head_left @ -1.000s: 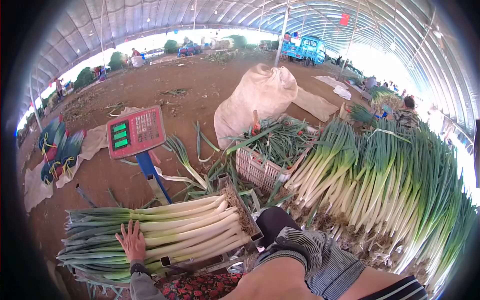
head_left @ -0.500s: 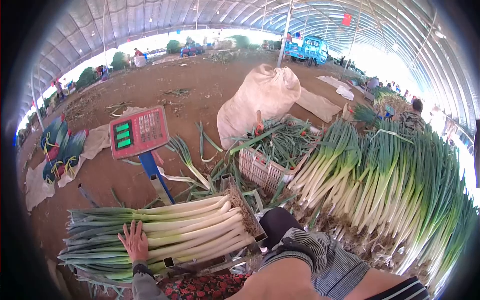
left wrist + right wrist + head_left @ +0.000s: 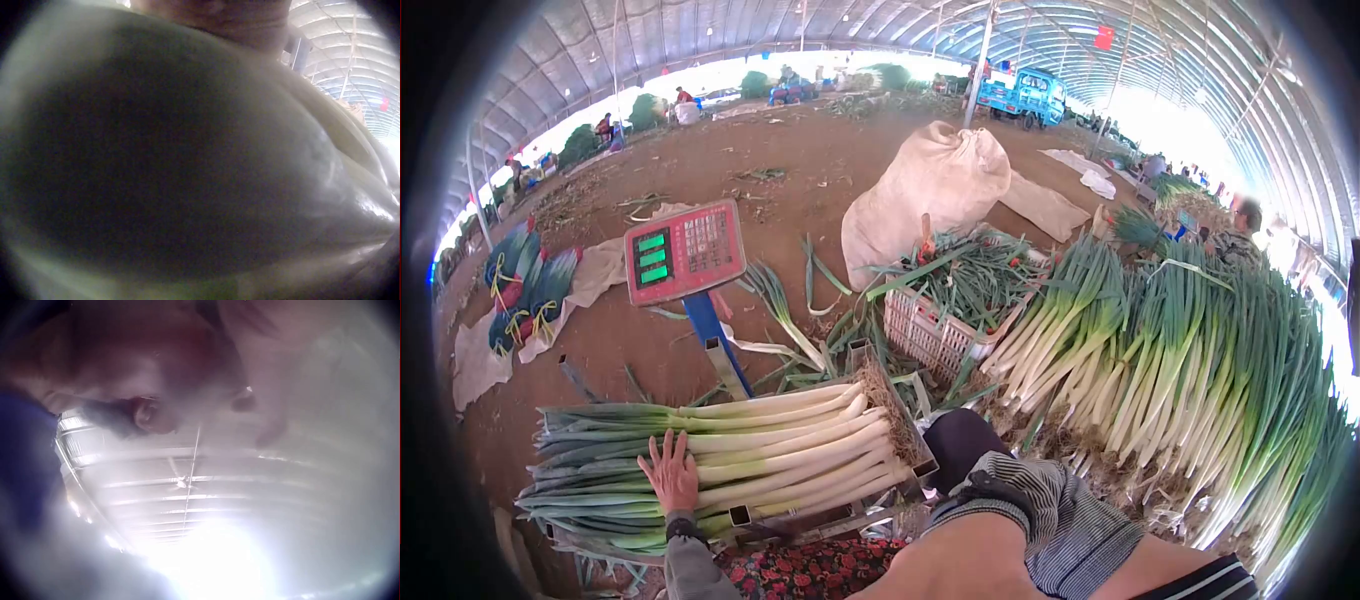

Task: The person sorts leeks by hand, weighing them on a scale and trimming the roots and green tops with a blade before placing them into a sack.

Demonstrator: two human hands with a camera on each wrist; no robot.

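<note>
Left hand (image 3: 671, 480) is resting open across the leeks (image 3: 800, 440), near the glowing scale display (image 3: 653, 258). Whether the right hand (image 3: 265, 369) is gripping anything, I cannot tell.

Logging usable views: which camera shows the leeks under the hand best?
The head view: the leeks show there end to end, left hand on them. The left wrist view has only close, mostly blurred surfaces, likely leeks; the right wrist view shows none.

Sack: rough matt cloth (image 3: 925, 195); crate (image 3: 935, 335): pale plastic.
</note>
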